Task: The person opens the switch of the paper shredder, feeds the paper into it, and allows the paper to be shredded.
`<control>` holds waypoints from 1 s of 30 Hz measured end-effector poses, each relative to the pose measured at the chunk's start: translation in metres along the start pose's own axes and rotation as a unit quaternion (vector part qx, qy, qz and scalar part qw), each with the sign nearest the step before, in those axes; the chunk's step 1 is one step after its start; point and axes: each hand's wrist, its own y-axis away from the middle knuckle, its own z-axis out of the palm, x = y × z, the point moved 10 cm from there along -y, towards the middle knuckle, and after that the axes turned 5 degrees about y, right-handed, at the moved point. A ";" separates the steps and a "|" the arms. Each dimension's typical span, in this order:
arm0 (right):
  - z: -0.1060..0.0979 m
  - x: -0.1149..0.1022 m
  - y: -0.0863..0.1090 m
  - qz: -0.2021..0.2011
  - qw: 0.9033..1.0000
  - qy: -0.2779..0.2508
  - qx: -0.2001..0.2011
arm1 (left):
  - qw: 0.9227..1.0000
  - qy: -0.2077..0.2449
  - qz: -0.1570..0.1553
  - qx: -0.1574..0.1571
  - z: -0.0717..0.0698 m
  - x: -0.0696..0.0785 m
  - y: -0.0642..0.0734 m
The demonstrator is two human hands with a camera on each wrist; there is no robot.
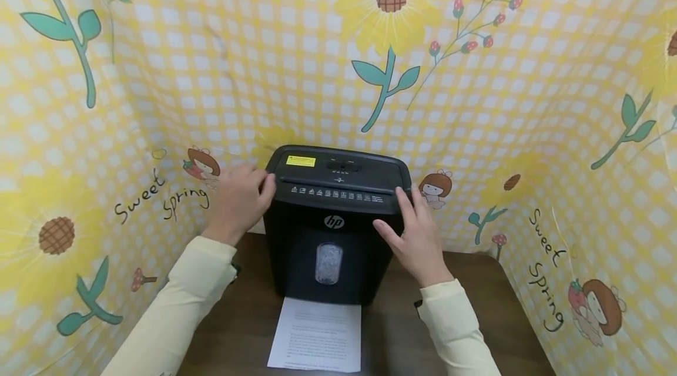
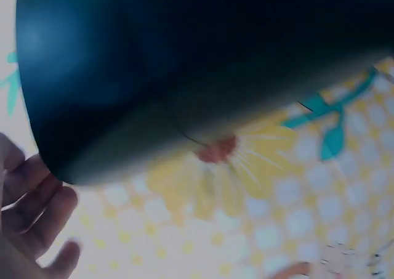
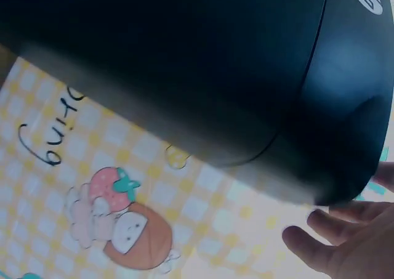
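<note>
A black HP paper shredder [image 1: 298,247] stands upright on the table, with a slot and a row of icons on its top and a small window in its front showing pale shreds. My left hand [image 1: 240,200] touches the left edge of its top, fingers loosely bent at the corner. At the opposite edge, my right hand [image 1: 418,235] rests its fingertips on the rim, thumb held apart from the front. A printed sheet of paper [image 1: 317,335] lies flat in front, its far edge at the shredder's base; neither hand touches it.
The brown wooden table [image 1: 471,299] extends on both sides of the shredder. Yellow-and-white checked cloth [image 1: 296,70] with flowers and cartoon figures hangs close behind and along both sides. A yellow label [image 1: 300,161] is stuck on the shredder's top.
</note>
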 end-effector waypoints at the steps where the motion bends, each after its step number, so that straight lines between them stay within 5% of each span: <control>1: 0.002 -0.003 -0.002 -0.004 1.000 0.004 0.002 | 1.000 0.006 -0.008 -0.027 0.008 0.004 -0.005; 3: 0.006 -0.009 -0.005 -0.021 1.000 0.017 0.014 | 0.993 0.029 -0.035 -0.106 0.031 0.014 -0.016; 6: 0.011 -0.014 -0.006 -0.043 0.998 0.031 0.041 | 0.973 0.044 -0.085 -0.212 0.065 0.028 -0.031; 9: 0.013 -0.015 -0.005 -0.065 0.994 0.039 0.074 | 0.952 0.040 -0.119 -0.280 0.092 0.041 -0.043; 12: 0.012 -0.016 -0.004 -0.076 0.991 0.039 0.099 | 0.938 0.032 -0.148 -0.312 0.110 0.048 -0.053; 15: 0.010 -0.017 -0.006 -0.082 0.989 0.037 0.117 | 0.927 0.014 -0.174 -0.333 0.125 0.051 -0.061; 20: 0.009 -0.016 -0.008 -0.087 0.986 0.031 0.135 | 0.920 -0.038 -0.193 -0.339 0.148 0.049 -0.068; 30: 0.007 -0.011 -0.004 -0.084 0.984 0.010 0.160 | 0.926 -0.094 -0.209 -0.300 0.161 0.044 -0.071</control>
